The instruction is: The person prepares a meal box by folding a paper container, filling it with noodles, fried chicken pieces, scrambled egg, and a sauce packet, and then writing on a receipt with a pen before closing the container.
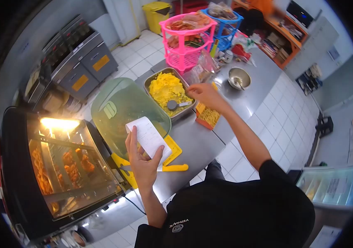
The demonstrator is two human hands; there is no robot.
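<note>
My left hand [143, 159] holds a white slip of paper [149, 134] with faint writing, thumb on one side and fingers on the other. My right hand [204, 94] is over the right edge of a metal tray [146, 84]; its fingers are bent inward, and whether they hold anything is too small to tell. Yellow food [166, 87] fills the tray, with a grey scoop [173, 105] resting on it. Just below my right hand stands an orange box [203, 123] of thin yellow strips. A greenish clear lid or bin [118, 105] lies left of the tray.
A lit glass warmer [71, 165] with fried pieces stands at the left. Yellow boards and a yellow handle [175, 168] lie near my left hand. Beyond the tray are a pink tiered rack [181, 51], a blue rack [226, 31] and a metal bowl [239, 78] with a utensil.
</note>
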